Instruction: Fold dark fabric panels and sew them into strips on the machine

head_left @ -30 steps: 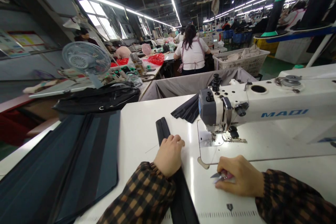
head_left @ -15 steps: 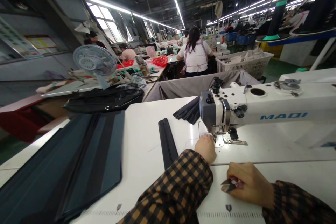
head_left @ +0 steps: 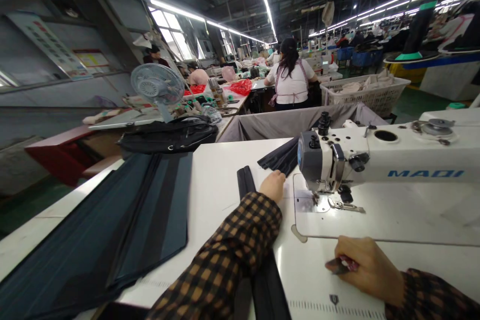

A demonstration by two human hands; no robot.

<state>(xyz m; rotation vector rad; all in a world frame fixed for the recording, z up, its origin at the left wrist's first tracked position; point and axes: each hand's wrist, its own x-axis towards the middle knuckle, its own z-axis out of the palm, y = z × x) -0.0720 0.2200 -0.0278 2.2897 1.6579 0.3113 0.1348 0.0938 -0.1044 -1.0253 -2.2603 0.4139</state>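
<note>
My left hand is at the near edge of a fanned pile of dark fabric strips, left of the sewing machine head. Its fingers are curled, with the tips turned away, so what they pinch is hidden. Under my left forearm runs a long dark strip, reappearing lower down towards the table's front edge. In my right hand is a pair of thread snips, blades pointing left, over the white table in front of the machine. No fabric shows under the presser foot.
Large dark fabric panels cover the table's left side. Beyond stand a black bag, a fan and a grey cloth-lined bin. A co-worker sits ahead, back turned, beside a white basket.
My left hand has left the needle area and moved left and away to the dark strips. My right hand still holds the snips at nearly the same spot. The view has swung left.
</note>
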